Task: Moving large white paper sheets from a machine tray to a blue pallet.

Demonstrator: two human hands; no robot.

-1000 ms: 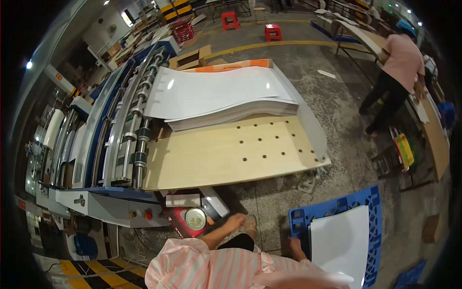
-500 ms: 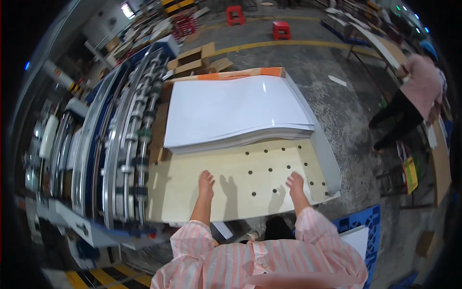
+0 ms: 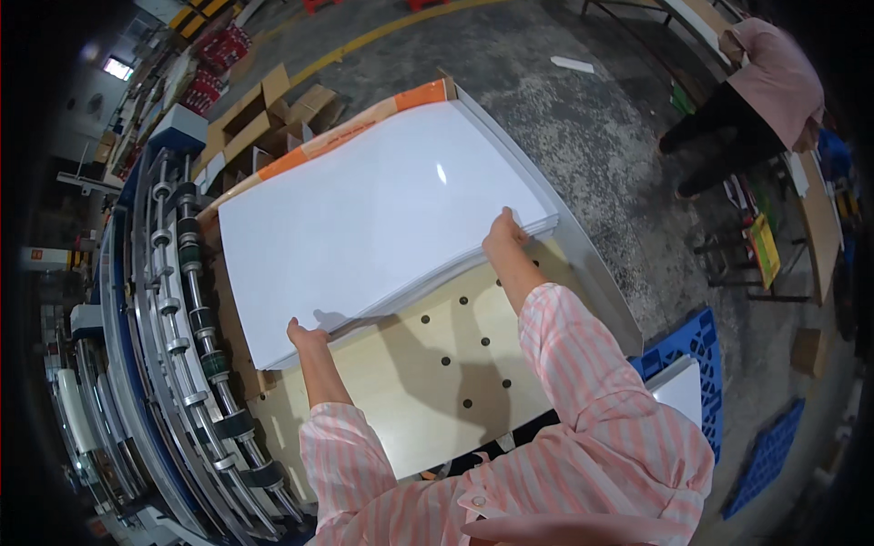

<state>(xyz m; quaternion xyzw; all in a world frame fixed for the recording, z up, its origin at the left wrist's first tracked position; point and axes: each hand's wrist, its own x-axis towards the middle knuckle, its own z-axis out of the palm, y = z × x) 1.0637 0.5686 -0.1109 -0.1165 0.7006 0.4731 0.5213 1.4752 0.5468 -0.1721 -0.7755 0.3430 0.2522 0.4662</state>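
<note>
A stack of large, glossy white sheets [image 3: 355, 209] lies slantwise on a cream-coloured board table [image 3: 428, 391] dotted with dark round fittings. Near the stack's left front corner, my left hand [image 3: 308, 337] grips the near edge, thumb up and fingers hidden below the sheets. My right hand [image 3: 505, 234] holds the same edge close to the right corner, its thumb over the top and the other fingers out of sight. Beneath my right hand the layered sheet edges show. How many sheets each hand has hold of, I cannot tell.
Left of the table runs a machine with rollers [image 3: 200, 341]. An orange-and-brown strip [image 3: 355, 123] edges the far side, with cardboard boxes [image 3: 255, 118] beyond. A grey side panel [image 3: 583, 246] borders the right. A blue pallet [image 3: 706, 337] and a bending co-worker [image 3: 774, 82] are farther right.
Both hands have moved forward from above the bare board to the near edge of the stack and taken hold of it. The view has turned, so the table now appears tilted.
</note>
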